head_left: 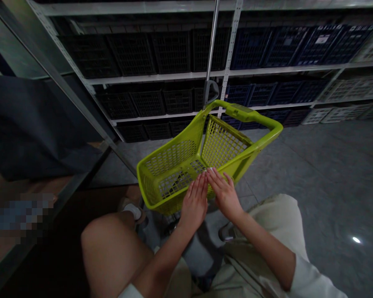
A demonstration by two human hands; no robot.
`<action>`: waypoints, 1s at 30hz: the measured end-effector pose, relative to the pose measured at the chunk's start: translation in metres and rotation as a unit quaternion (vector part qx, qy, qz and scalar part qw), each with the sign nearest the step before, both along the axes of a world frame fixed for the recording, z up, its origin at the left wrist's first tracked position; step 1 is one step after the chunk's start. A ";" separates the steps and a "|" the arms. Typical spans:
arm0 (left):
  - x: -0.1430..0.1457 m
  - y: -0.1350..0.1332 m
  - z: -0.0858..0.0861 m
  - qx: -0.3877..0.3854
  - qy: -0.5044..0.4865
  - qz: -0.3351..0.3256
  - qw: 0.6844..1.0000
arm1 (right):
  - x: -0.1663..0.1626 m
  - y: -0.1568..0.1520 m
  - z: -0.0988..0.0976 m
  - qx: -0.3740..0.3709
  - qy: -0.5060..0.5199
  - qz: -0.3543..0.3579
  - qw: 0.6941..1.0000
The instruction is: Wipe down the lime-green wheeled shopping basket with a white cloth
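Note:
A lime-green plastic shopping cart (170,157) with a lattice basket stands in front of my knees. Its handle (267,126) rises on the right. My left hand (196,200) is over the near rim of the basket, palm down, its fingers stretched out and lying close together. From the right, my right hand (225,194) reaches in with straight fingers, and its fingertips meet those of the left. A small whitish spot shows at the right fingertips, too small to make out. I cannot tell whether the hands touch the rim.
Behind the cart, a white metal shelf rack (161,77) holds black crates (170,51), blue crates (251,47) and pale crates (345,87). A metal pole (211,45) rises behind the cart. Dark cloth (34,124) hangs at left above a wooden surface. Grey floor (329,186) extends right.

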State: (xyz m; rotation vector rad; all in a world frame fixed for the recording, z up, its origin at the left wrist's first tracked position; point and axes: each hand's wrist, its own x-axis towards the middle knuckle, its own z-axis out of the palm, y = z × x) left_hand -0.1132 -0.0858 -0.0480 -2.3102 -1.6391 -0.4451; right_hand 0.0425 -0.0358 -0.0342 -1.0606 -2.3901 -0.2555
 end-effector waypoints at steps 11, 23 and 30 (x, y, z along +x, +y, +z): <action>0.003 0.000 0.001 -0.006 0.016 0.006 1.000 | 0.067 0.060 0.029 0.097 0.082 -0.180 0.975; -0.005 0.000 0.005 -0.001 0.036 -0.001 0.999 | 0.084 0.066 0.036 0.117 0.023 -0.094 0.988; -0.014 0.003 0.004 0.010 0.029 -0.019 0.999 | 0.092 0.076 0.039 0.125 0.042 -0.121 0.984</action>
